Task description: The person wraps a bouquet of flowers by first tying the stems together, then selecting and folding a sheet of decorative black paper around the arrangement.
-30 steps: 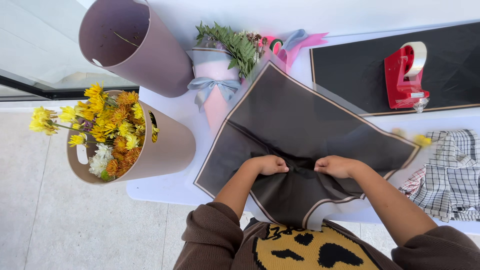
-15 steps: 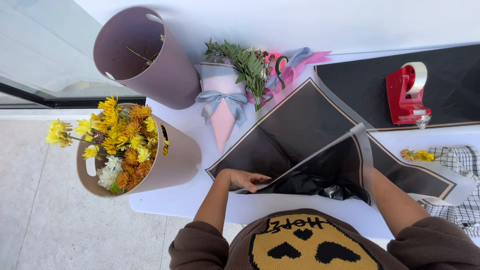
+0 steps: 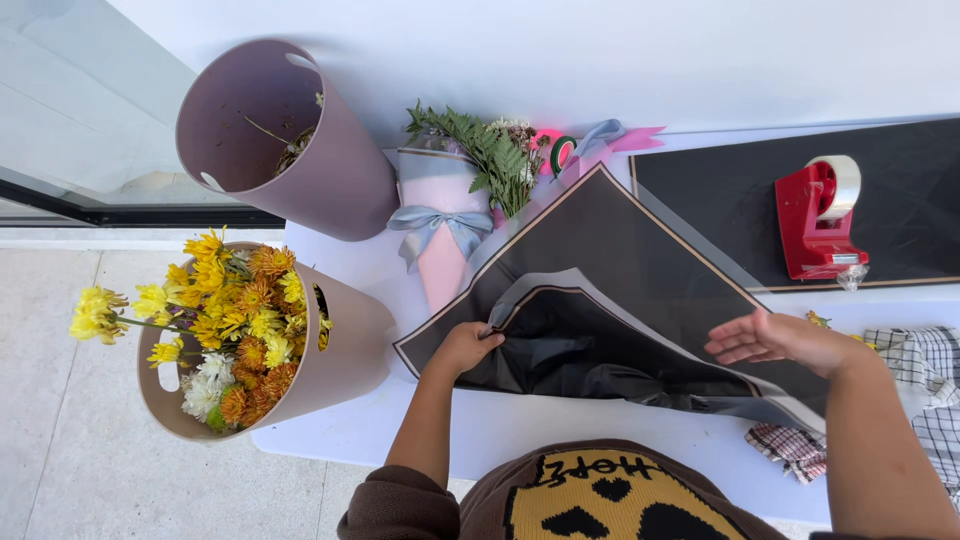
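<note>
A white table (image 3: 520, 430) fills the frame's centre. The left hand (image 3: 465, 345) pinches the black wrapping sheet's (image 3: 620, 260) folded edge at centre; the right hand (image 3: 775, 338), earlier under the fold, now hovers spread open at right.

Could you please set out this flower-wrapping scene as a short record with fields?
Left hand: grips the folded edge of the black wrapping sheet.
Right hand: open, palm down, above the sheet; contact unclear.
Surface: white table.
Left of the sheet: beige bucket of yellow and orange flowers; nearly empty mauve bucket.
Behind: pink wrapped bouquet with a grey bow.
Right: red tape dispenser, checked cloth.
</note>
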